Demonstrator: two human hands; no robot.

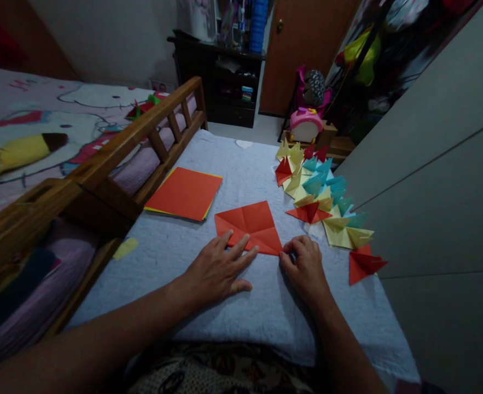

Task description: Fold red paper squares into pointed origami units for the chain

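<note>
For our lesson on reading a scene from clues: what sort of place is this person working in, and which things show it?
Most likely a bedroom at home. A bed with a wooden frame and cartoon-print sheet stands at the left, and a door at the back. Both hands rest on red creased paper on a pale cloth.

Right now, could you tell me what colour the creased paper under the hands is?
Red-orange creased square paper, clearest in the head view.

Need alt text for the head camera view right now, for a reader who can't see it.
Two bare hands work a creased red origami sheet on a blue-grey towel: left hand flat on its near edge, right hand pinching its near corner. A stack of square paper lies left, folded paper pieces right.
</note>
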